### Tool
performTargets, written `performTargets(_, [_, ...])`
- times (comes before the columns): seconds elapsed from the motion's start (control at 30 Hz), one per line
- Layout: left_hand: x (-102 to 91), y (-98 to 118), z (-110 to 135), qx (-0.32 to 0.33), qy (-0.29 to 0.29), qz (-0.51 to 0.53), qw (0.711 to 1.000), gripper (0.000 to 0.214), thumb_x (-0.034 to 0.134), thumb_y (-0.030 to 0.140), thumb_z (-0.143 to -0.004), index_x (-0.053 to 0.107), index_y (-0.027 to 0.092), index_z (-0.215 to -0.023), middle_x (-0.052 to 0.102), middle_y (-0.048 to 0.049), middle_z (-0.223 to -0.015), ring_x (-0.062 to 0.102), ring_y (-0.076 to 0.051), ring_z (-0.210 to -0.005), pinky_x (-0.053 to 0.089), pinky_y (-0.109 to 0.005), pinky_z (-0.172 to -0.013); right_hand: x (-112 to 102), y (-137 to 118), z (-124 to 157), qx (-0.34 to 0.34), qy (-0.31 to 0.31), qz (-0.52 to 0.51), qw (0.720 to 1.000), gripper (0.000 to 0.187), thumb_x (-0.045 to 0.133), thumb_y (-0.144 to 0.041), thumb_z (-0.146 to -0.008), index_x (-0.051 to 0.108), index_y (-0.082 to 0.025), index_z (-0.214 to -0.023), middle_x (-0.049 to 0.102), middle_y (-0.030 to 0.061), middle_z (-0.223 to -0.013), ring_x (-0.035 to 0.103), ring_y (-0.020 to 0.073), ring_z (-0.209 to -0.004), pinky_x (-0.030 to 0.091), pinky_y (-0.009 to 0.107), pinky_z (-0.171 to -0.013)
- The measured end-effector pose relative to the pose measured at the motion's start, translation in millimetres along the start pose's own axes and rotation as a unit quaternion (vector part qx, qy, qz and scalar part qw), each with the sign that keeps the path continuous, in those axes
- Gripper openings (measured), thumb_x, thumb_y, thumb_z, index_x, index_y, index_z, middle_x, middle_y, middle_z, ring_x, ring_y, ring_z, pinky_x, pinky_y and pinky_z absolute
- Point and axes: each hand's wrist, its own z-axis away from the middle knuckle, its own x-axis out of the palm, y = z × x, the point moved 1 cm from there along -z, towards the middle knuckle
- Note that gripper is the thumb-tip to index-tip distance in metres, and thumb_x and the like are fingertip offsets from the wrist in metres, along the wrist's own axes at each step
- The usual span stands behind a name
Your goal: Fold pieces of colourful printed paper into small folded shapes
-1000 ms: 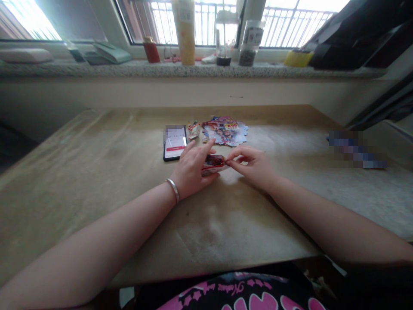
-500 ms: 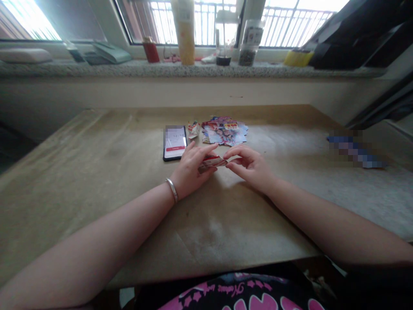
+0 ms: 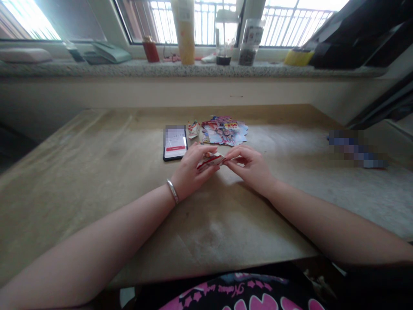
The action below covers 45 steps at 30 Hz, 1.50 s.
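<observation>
Between my hands is a folded piece of red-and-white printed paper [image 3: 211, 161]. My left hand [image 3: 193, 168] holds it from the left, fingers over the top and thumb along the near side. At its right end my right hand [image 3: 251, 165] pinches the tip between thumb and fingertips. Just beyond my left hand lies a phone [image 3: 175, 144] with a lit screen. A small crumpled or folded printed paper piece [image 3: 194, 130] rests beside the phone. To the right of that is a pile of colourful printed sheets [image 3: 226, 131], overlapping one another.
The wooden table [image 3: 135, 245] stretches under my arms. A blurred bluish item [image 3: 356, 150] lies on the right. Along the stone windowsill [image 3: 112, 69] stand a red bottle [image 3: 151, 51], a tall yellowish container [image 3: 184, 34], clear jars [image 3: 248, 45] and a yellow object [image 3: 298, 57].
The fingers of my left hand have drawn in closer around the folded paper, and the paper has tilted to show more of its printed face. My right hand has barely shifted.
</observation>
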Motion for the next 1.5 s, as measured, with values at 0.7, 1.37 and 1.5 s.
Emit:
performTargets(0.7, [1.1,8.9,-3.3,0.009,0.080,0.036,0.996,0.016,0.065,0.033,-0.083,0.065,0.021,-0.092,0.068,-0.0039,-0.093,0.061,-0.017,-0.096,0.048,-0.039,-0.093,-6.2,-11.0,-1.2,-0.101,0.011,0.143,0.984,0.006,0.062,-0.028,-0.083,0.063,-0.024,-0.079,0.066,0.0029,-0.082,0.059,0.0165,-0.079,0.051,0.034,-0.072])
performTargets(1.37, [1.8,10.0,-6.9,0.081,0.117,0.025,0.989,0.003,0.066,0.024,-0.083,0.068,0.022,-0.082,0.070,-0.0006,-0.081,0.061,-0.015,-0.090,0.048,-0.034,-0.090,-9.0,-11.0,-1.2,-0.189,0.031,0.236,0.953,0.001,0.065,-0.025,-0.081,0.067,-0.024,-0.081,0.068,0.0028,-0.082,0.060,0.0174,-0.083,0.050,0.035,-0.079])
performTargets(1.5, [-0.1,14.0,-7.1,0.073,0.112,0.009,0.991,0.004,0.069,0.026,-0.080,0.068,0.023,-0.082,0.070,-0.0002,-0.083,0.060,-0.015,-0.087,0.046,-0.033,-0.086,-10.3,-15.2,-0.6,-0.205,0.030,0.274,0.939,0.002,0.065,-0.024,-0.081,0.067,-0.024,-0.079,0.068,0.0028,-0.082,0.060,0.0183,-0.086,0.050,0.034,-0.080])
